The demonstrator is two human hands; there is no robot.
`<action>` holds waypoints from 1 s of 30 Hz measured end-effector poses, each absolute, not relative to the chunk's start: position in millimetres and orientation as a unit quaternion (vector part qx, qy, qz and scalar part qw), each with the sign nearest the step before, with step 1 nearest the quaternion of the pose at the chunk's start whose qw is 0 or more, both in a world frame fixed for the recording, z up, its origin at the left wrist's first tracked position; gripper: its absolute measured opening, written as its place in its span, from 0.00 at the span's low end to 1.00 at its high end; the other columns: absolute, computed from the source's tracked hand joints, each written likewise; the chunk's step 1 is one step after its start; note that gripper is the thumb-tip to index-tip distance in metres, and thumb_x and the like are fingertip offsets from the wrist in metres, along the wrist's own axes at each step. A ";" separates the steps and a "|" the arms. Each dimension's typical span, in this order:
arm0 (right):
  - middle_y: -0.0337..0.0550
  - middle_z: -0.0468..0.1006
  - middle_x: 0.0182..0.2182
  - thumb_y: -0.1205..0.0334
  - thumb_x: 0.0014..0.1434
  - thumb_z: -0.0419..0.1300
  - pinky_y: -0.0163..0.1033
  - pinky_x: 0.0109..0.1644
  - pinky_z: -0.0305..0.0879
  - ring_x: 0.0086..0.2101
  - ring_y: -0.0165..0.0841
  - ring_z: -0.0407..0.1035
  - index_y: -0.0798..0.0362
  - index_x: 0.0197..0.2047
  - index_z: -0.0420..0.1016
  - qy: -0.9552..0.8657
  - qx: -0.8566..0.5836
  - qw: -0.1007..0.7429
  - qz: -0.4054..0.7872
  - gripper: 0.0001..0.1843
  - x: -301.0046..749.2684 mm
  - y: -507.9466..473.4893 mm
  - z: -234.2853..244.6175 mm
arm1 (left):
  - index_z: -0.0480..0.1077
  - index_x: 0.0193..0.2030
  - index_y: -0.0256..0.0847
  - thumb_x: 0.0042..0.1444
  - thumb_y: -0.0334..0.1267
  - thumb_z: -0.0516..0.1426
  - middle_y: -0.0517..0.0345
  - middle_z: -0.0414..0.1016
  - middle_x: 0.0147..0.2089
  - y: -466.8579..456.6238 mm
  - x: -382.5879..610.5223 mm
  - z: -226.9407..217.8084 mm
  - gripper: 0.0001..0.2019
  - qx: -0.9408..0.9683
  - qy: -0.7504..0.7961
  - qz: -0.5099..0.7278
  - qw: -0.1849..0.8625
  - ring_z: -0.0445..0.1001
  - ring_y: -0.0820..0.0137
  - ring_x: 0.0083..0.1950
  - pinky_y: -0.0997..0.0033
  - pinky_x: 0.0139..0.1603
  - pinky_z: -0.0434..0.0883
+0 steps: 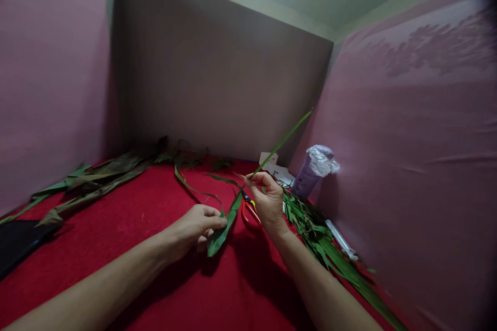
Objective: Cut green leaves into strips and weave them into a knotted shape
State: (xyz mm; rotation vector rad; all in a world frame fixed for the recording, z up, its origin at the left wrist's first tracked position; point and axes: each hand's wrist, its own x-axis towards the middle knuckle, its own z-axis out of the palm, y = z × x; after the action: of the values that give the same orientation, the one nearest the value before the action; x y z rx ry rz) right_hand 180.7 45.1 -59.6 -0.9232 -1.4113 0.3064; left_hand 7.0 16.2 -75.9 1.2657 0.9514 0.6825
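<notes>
A long green leaf [224,235] is stretched between my hands, its broad end low and its thin stem rising to the upper right. My left hand [204,225] pinches the leaf's edge near the broad end. Higher up, my right hand [266,199] grips the stem between thumb and fingers; a thin pale sliver sticks out to the left of these fingertips. Narrow leaf strips [188,182] curl away behind the left hand. Beside the right wrist lies a red-handled cutting tool [250,212], partly hidden by that hand.
Cut green leaves [318,240] are heaped at the right, with a clear plastic tube [341,240] beside them. A purple container [308,176] topped with clear plastic stands by white papers [281,173]. Long dried leaves [112,176] lie at the left, near a black flat object [23,243]. Red cloth [116,227] covers the surface.
</notes>
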 end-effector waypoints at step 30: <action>0.47 0.74 0.42 0.75 0.58 0.49 0.43 0.46 0.67 0.43 0.36 0.67 0.51 0.40 0.74 -0.849 -0.272 0.432 -0.134 0.15 181.7 36.2 -70.5 | 0.66 0.23 0.37 0.47 0.40 0.57 0.67 0.61 0.14 16.4 4.8 -67.2 0.09 0.559 0.407 0.351 0.632 0.51 0.82 0.12 0.78 0.14 0.46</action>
State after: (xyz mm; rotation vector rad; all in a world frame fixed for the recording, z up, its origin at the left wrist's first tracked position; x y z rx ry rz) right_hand 181.7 36.2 -70.5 -0.6770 -2.1166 -0.3335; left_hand 4.8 16.4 -67.2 1.2784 0.9310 0.8027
